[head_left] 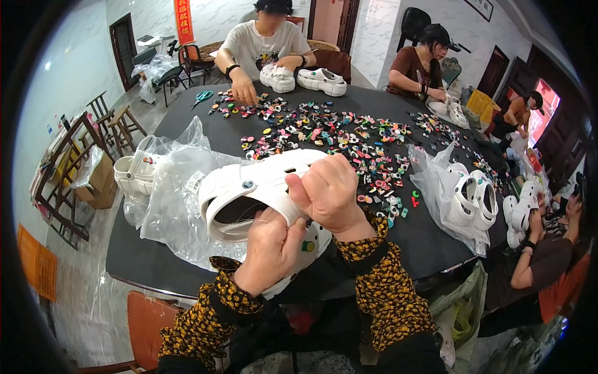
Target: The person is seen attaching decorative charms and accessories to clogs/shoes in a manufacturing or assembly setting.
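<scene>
A white clog (246, 177) with a round dark charm at its strap rivet is held over the near table edge, sole side away. My left hand (274, 243) is closed on the rim of its opening, fingertips partly hidden inside. My right hand (327, 190) is curled into a fist against the upper, thumb by a vent hole; whatever is pinched in it is hidden. Beneath my hands lies a second white clog (319, 240) with a green and yellow charm, mostly covered by my left hand.
Colourful shoe charms (324, 131) are spread across the dark table (205, 118). Bagged white clogs (140, 165) stand at left, with more white clogs (467, 196) at right. Teal scissors (202, 97) lie at the far left. Several people work around the table, one person (265, 47) opposite me.
</scene>
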### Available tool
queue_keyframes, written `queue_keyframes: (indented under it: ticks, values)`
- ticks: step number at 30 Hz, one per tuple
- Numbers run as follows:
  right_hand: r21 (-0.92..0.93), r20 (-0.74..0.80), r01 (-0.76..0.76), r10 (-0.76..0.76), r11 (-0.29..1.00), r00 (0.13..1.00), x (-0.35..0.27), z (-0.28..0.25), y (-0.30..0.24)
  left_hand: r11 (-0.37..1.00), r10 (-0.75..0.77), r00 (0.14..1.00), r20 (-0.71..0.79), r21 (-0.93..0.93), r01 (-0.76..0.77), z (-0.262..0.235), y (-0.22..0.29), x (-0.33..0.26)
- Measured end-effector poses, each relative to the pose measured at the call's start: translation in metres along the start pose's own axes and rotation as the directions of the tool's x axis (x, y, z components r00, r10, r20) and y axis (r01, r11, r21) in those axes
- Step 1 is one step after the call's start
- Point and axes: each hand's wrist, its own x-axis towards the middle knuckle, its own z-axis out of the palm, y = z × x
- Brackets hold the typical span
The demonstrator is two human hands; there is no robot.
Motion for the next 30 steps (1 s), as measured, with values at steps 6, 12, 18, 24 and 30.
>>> queue_keyframes:
  ticks: [6, 12, 18, 24, 30]
  values:
    - [0.142, -0.151, -0.063, 0.085, 0.988, 0.985, -0.011, 0.009, -0.006, 0.962, -0.194, 0.978, -0.073, -0.209, 0.175, 0.002, -0.004, 0.001]
    - [0.311, -0.041, -0.384, 0.415, 0.869, 0.909, -0.006, -0.005, -0.001, 0.833, -0.428, 0.900, 0.081, -0.350, 0.428, -0.009, -0.012, 0.002]
    - [-0.040, -0.009, -0.628, 0.628, 0.777, 0.778, -0.040, -0.014, 0.054, 0.685, -0.523, 0.852, 0.033, -0.578, 0.443, -0.009, -0.026, -0.001]
    - [-0.269, 0.014, -0.562, 0.587, 0.782, 0.810, -0.077, -0.019, 0.103, 0.596, -0.545, 0.836, 0.067, -0.671, 0.442, -0.006, -0.019, 0.004]
    - [0.103, 0.244, -0.172, 0.142, 0.980, 0.959, -0.035, -0.005, 0.007, 0.549, -0.598, 0.801, 0.037, -0.710, 0.442, -0.006, -0.021, 0.004]
